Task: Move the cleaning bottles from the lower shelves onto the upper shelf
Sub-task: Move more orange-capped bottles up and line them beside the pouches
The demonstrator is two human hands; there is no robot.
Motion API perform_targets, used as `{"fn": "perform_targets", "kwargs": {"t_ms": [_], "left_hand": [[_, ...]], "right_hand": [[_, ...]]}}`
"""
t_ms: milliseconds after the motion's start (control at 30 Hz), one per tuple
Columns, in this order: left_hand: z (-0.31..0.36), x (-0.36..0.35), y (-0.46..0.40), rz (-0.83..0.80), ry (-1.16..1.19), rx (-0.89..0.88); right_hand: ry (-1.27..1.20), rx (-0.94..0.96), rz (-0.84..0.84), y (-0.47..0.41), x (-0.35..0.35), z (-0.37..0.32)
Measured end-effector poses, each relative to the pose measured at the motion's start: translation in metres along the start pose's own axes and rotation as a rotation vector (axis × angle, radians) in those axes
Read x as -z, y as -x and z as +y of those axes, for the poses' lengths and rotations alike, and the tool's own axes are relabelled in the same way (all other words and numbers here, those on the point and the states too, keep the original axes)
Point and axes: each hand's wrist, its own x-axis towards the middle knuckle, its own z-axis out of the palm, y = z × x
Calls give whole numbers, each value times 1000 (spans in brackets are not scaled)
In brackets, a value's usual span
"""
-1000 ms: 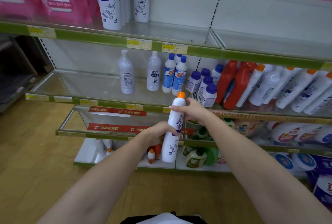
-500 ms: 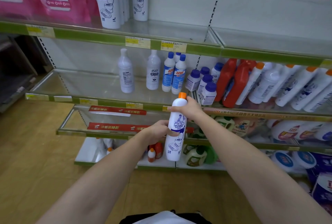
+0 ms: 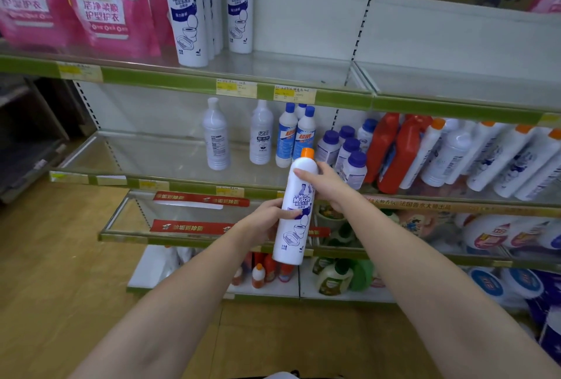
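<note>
Two hands hold one white bottle [image 3: 296, 211] with an orange cap, upright and slightly tilted, in the air in front of the shelving. The left hand [image 3: 267, 220] grasps its middle, fingers curled round the label; the right hand [image 3: 329, 184] grips its shoulder just under the cap, thumb across the front.

On the top shelf [image 3: 182, 82] stand Mr Muscle bottles of the same kind: one front bottle [image 3: 188, 14] with at least two more lined up behind it, and one apart bottle [image 3: 241, 5] to their right. Left of them lean at least three pink pouches [image 3: 100, 5].

On the second shelf [image 3: 170, 182] I count two pale bottles [image 3: 216, 135], three blue-capped bottles [image 3: 287, 135] (one mostly hidden), five squat jars [image 3: 353, 166] with purple lids, two red jugs [image 3: 403, 154], and about six white orange-capped bottles [image 3: 491, 157] leaning at the right edge, their exact count unclear.

Two red strips [image 3: 194, 198] run along the shelves below. On the bottom shelf [image 3: 264, 290] stand several small orange and red bottles [image 3: 258, 275] and green jugs [image 3: 334, 278], partly hidden.
</note>
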Motion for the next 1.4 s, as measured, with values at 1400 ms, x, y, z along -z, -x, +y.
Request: {"fn": "perform_targets", "kwargs": {"t_ms": [1400], "left_hand": [[327,90,-24,440,10,-779]], "right_hand": [[-309,696,32,-91,-1,-327]]}}
